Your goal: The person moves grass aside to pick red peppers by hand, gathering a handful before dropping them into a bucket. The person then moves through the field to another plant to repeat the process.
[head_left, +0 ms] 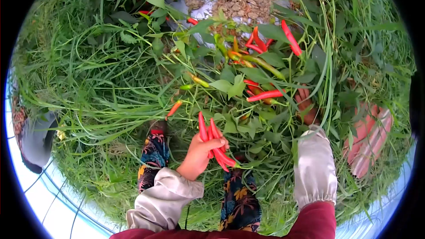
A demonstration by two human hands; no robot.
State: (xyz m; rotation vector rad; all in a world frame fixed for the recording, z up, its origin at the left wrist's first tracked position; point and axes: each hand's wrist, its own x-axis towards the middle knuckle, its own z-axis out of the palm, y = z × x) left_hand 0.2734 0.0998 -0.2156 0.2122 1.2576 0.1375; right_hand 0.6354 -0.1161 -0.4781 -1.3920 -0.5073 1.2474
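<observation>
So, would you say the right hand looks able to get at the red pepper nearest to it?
Probably yes: the right hand is in among the leaves, close beside the pepper, which lies mostly uncovered. Only a little foliage seems in the way.

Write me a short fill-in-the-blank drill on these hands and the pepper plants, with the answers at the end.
The left hand grips a few peppers, all of them coloured ____.
The right hand is down among leaves whose colour is ____.
The bare soil shows near the ____ edge of the picture.
The pink striped thing on the grass lies closer to the ____ hand than to the other.

Missing words: red; green; top; right
</observation>
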